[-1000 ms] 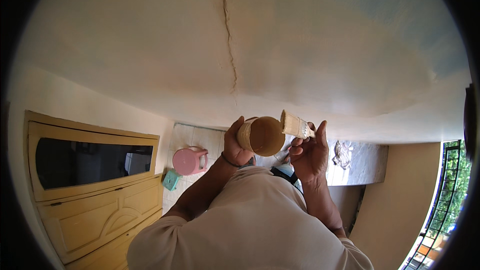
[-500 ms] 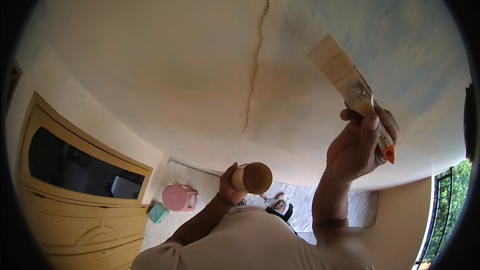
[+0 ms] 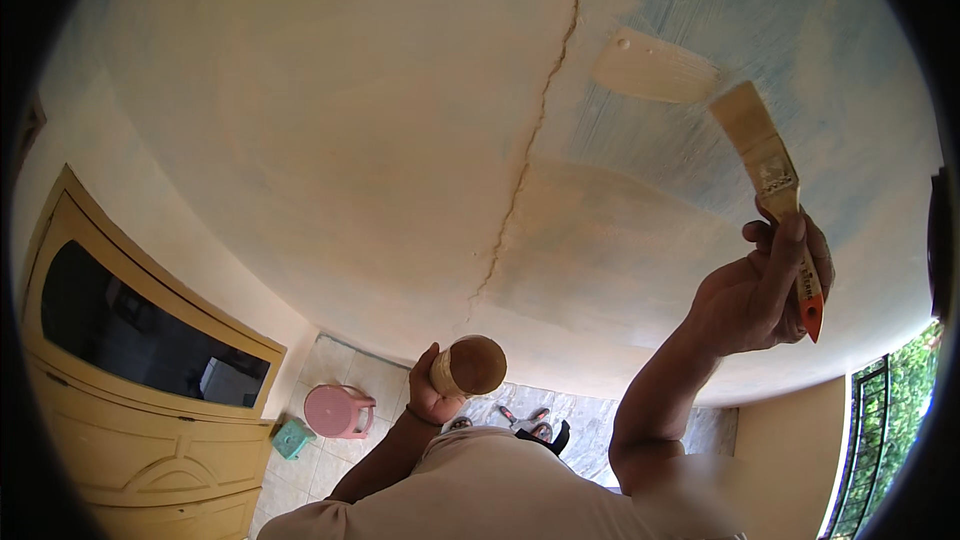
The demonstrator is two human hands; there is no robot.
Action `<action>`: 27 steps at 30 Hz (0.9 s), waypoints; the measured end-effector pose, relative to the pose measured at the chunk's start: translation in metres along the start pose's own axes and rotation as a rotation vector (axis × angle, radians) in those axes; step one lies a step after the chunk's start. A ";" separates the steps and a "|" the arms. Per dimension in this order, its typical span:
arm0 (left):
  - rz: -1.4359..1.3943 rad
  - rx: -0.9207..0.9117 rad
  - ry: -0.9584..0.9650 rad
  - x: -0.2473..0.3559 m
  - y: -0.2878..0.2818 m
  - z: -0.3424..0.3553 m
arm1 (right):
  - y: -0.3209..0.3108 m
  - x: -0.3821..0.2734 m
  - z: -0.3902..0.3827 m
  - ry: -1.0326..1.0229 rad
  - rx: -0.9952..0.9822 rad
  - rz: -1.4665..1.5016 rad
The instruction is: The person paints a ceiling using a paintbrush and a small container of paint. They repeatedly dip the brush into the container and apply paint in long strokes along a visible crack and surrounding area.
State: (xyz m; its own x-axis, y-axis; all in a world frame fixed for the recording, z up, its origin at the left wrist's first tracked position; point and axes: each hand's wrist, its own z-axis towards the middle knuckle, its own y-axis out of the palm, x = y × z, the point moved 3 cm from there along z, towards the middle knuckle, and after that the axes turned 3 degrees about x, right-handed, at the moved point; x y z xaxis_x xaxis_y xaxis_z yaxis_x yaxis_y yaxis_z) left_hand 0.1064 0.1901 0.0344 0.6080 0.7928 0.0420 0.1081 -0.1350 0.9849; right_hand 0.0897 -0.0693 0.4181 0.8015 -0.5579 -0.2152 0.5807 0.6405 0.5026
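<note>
My right hand (image 3: 765, 285) is closed round the handle of a flat paintbrush (image 3: 762, 145), whose handle ends in an orange-red tip. The pale bristles are at the wall (image 3: 380, 140), at the right end of a fresh cream paint stroke (image 3: 655, 67). Bluish, streaky patches surround that stroke. Lower down, in front of my body, my left hand (image 3: 428, 390) grips a round paint container (image 3: 472, 367) by its side, its open mouth towards me. A jagged crack (image 3: 540, 120) runs down the wall left of the brush.
At the left stand yellow-brown doors (image 3: 150, 360) with a dark glass panel. A pink stool (image 3: 338, 410) and a small green stool (image 3: 292, 438) are on the tiled floor (image 3: 330, 360). A barred window (image 3: 870, 440) is at the lower right.
The brush has moved right across the wall, and a cream stroke now shows where it passed. The view has shifted slightly; my left hand still holds the container.
</note>
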 end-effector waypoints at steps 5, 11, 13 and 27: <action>-0.011 0.005 -0.025 0.008 -0.006 -0.002 | 0.060 0.002 -0.030 0.069 -0.216 0.202; -0.042 -0.031 0.008 0.007 -0.011 0.003 | 0.036 0.010 -0.006 0.034 -0.023 0.009; -0.014 -0.026 0.034 0.007 -0.004 -0.004 | 0.029 0.004 0.004 0.025 0.007 0.039; 0.012 0.085 0.034 -0.001 -0.006 -0.003 | 0.049 0.001 0.021 0.009 -0.050 0.119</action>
State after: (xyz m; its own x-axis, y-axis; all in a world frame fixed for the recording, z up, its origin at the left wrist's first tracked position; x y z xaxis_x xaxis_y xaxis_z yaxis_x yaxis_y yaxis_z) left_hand 0.1025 0.1917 0.0292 0.5824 0.8107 0.0604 0.1686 -0.1931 0.9666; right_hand 0.1155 -0.0500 0.4603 0.8662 -0.4719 -0.1645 0.4879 0.7272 0.4829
